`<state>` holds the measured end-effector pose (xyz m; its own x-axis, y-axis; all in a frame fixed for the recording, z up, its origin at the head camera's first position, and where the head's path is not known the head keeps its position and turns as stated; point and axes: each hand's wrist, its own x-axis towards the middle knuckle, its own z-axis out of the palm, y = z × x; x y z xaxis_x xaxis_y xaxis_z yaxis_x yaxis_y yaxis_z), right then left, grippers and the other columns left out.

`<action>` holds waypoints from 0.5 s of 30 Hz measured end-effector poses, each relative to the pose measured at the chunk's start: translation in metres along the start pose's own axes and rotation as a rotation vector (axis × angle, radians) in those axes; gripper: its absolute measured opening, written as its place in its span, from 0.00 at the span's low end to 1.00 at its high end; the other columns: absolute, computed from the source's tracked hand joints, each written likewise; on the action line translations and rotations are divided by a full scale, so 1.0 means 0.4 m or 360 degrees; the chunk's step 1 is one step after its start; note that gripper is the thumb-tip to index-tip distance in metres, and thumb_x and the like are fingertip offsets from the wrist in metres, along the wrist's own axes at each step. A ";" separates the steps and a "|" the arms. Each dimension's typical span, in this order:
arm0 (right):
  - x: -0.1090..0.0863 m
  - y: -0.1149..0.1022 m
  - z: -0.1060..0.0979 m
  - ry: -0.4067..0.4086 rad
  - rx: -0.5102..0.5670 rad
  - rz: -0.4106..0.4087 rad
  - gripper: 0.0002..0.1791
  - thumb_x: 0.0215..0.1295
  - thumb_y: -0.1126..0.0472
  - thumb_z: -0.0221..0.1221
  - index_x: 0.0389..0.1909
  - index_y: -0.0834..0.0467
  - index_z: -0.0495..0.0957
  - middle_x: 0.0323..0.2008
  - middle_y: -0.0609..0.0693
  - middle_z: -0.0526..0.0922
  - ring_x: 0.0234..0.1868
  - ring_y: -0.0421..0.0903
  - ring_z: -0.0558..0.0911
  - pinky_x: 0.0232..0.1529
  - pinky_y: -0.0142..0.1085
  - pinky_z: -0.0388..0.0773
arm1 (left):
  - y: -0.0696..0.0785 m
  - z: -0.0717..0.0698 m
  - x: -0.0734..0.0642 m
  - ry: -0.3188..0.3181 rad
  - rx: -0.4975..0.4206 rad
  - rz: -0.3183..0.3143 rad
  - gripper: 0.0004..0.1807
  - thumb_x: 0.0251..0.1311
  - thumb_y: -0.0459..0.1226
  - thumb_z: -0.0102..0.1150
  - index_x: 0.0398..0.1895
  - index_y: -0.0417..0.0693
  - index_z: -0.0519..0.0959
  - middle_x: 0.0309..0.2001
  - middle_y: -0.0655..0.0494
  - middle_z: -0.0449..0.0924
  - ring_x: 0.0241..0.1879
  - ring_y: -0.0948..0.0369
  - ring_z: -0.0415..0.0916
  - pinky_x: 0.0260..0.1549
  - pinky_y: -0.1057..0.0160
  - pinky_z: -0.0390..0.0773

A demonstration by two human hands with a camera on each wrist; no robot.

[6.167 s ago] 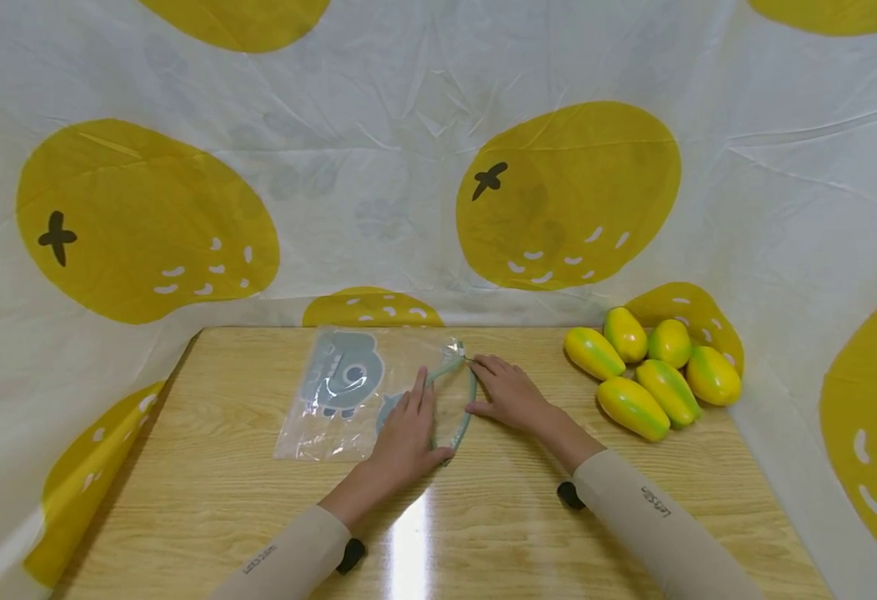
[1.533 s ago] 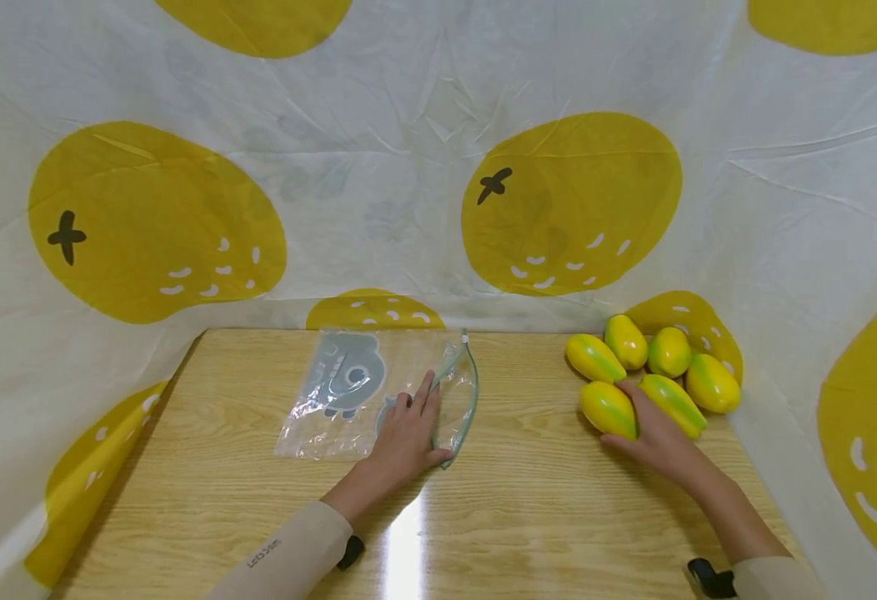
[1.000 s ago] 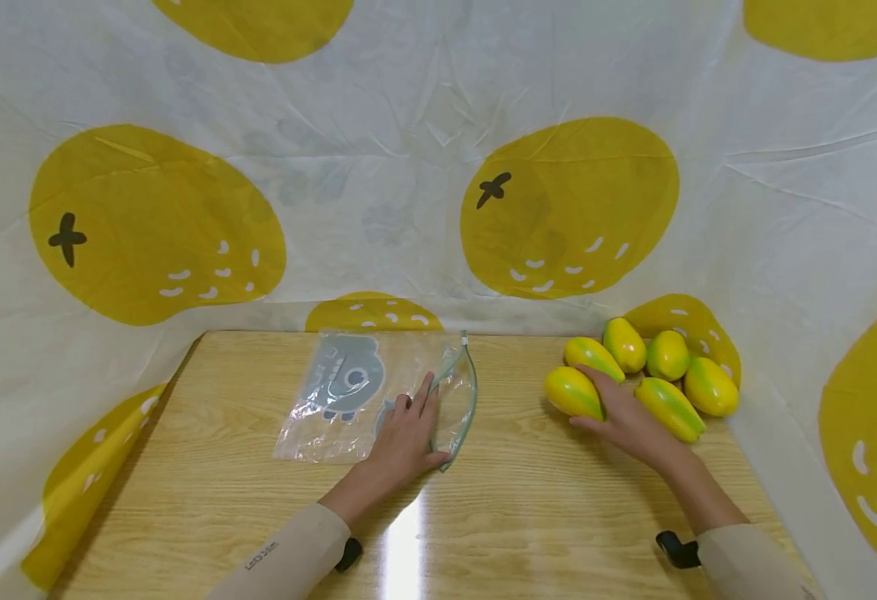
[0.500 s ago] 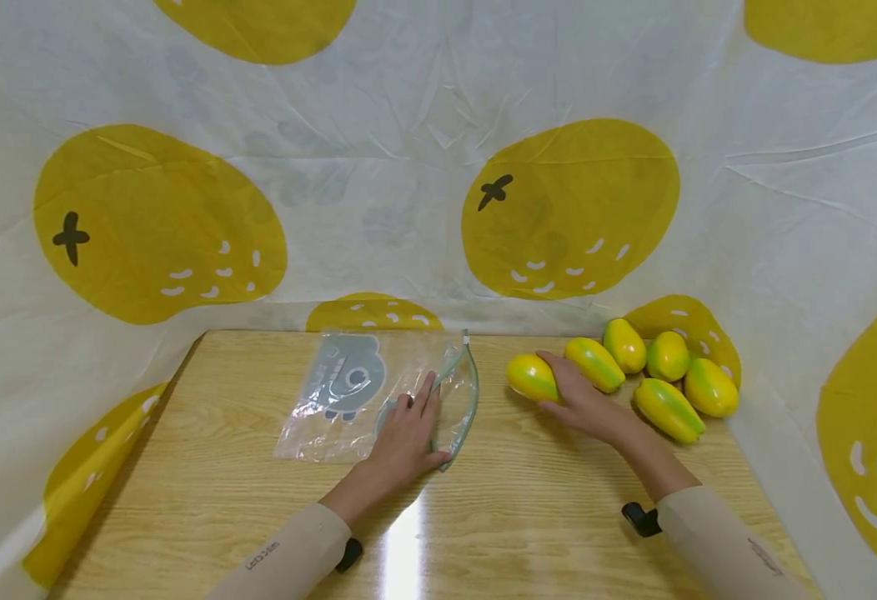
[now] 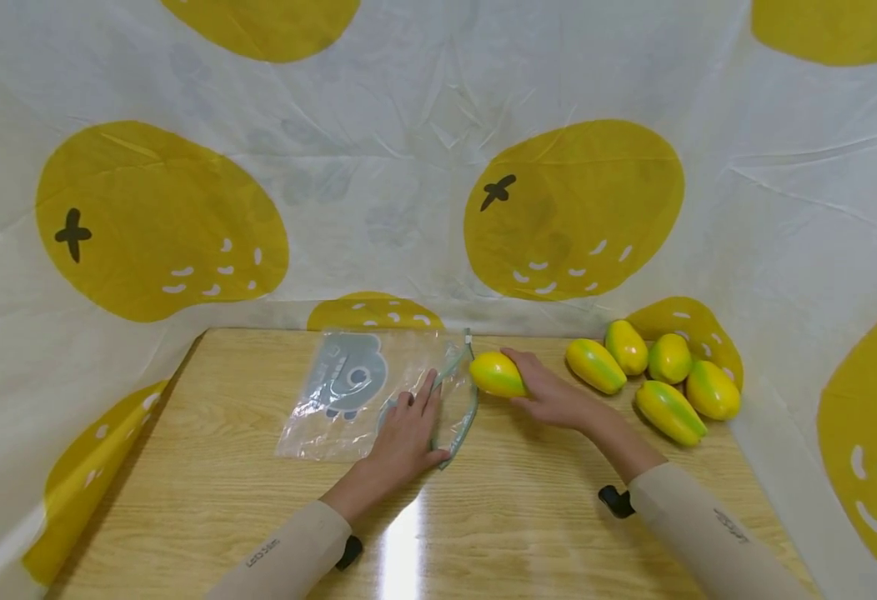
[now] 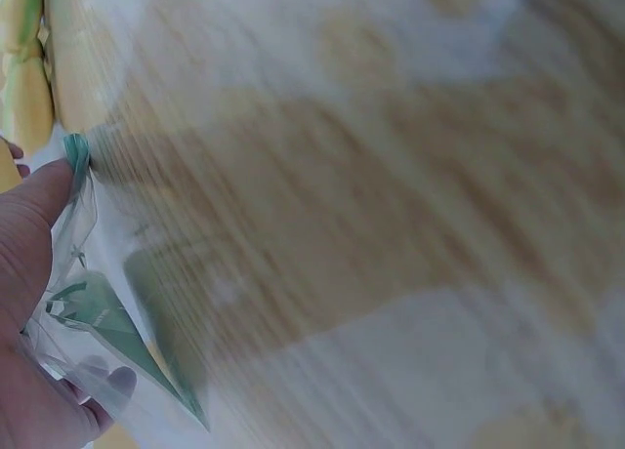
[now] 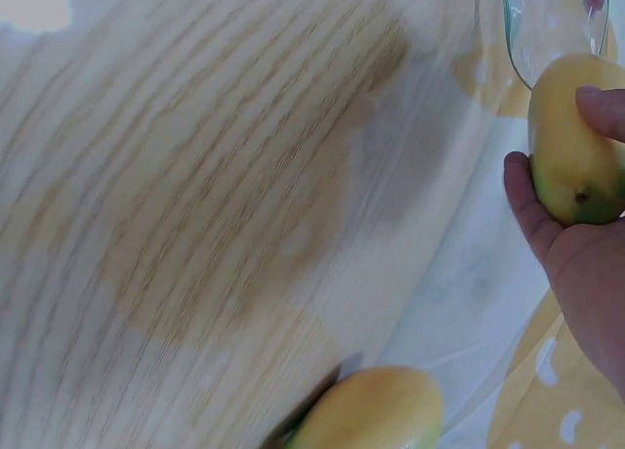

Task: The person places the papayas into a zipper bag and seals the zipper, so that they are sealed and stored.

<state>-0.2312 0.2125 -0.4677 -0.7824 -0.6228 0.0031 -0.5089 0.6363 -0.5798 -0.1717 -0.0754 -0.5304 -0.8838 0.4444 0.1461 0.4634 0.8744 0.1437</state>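
In the head view my right hand [image 5: 551,396] grips a yellow-green mango [image 5: 494,375] from its right end. The mango's left end is at the mouth of a clear zip bag [image 5: 419,354]. In the right wrist view, thumb and fingers lie on either side of the mango [image 7: 562,137]. My left hand [image 5: 406,429] rests spread on the bag, index finger and thumb wide apart along its parted mouth. Close up, in the left wrist view, the left thumb touches the bag's green edge [image 6: 76,148] and other fingertips show through the film. The bag lies flat, printed with a grey-blue creature.
Several more mangoes [image 5: 667,411] lie grouped at the table's right rear. The wooden table [image 5: 243,517] meets a white cloth [image 5: 378,208] printed with large yellow fruit behind and at both sides. A light reflection crosses the front of the table.
My right hand left the bag's mouth, took a mango from the group and carried it left to the bag. The left hand stayed in place on the bag.
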 end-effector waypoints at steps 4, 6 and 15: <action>0.020 -0.007 0.005 0.0001 -0.0003 -0.0005 0.43 0.72 0.67 0.61 0.79 0.70 0.48 0.76 0.70 0.59 0.76 0.66 0.63 0.75 0.62 0.60 | -0.002 0.004 0.000 0.0007 -0.0007 0.0000 0.66 0.48 0.63 0.76 0.83 0.42 0.52 0.85 0.48 0.40 0.59 0.48 0.66 0.48 0.53 0.77; 0.028 -0.010 0.006 0.0003 0.0002 -0.0004 0.43 0.71 0.65 0.63 0.78 0.70 0.50 0.76 0.70 0.61 0.75 0.66 0.64 0.74 0.62 0.62 | -0.002 0.005 0.001 0.0010 0.0003 0.0000 0.66 0.48 0.63 0.76 0.83 0.42 0.52 0.85 0.48 0.39 0.59 0.48 0.66 0.48 0.53 0.77; 0.060 -0.021 0.020 0.0019 0.0007 0.0063 0.42 0.67 0.59 0.69 0.75 0.68 0.60 0.71 0.66 0.70 0.70 0.63 0.71 0.71 0.59 0.68 | -0.005 0.006 0.005 0.0050 0.0057 0.0012 0.68 0.46 0.64 0.77 0.83 0.42 0.51 0.85 0.48 0.40 0.58 0.48 0.66 0.48 0.52 0.77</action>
<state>-0.2428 0.1884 -0.4692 -0.8060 -0.5919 -0.0101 -0.4760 0.6581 -0.5833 -0.1745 -0.0758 -0.5328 -0.8775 0.4454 0.1777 0.4672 0.8776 0.1073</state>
